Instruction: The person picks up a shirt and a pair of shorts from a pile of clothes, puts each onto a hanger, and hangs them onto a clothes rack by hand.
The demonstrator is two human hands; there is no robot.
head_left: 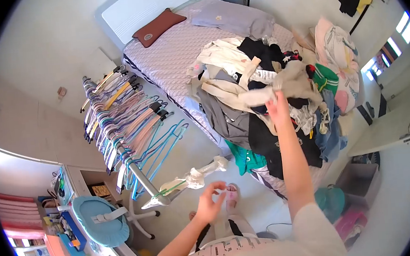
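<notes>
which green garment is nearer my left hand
The green garment at the near edge of the bed; the white-striped green one lies farther, across the clothes pile.

The person's right arm (293,164) stretched straight toward twelve o'clock, its hand (277,108) closed at the fingers. The left forearm (182,241) slanted toward one o'clock, the left hand (209,206) empty, fingers loosely curled.

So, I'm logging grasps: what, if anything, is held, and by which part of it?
The right hand grips a pale garment; blur hides which part. The left hand holds nothing.
</notes>
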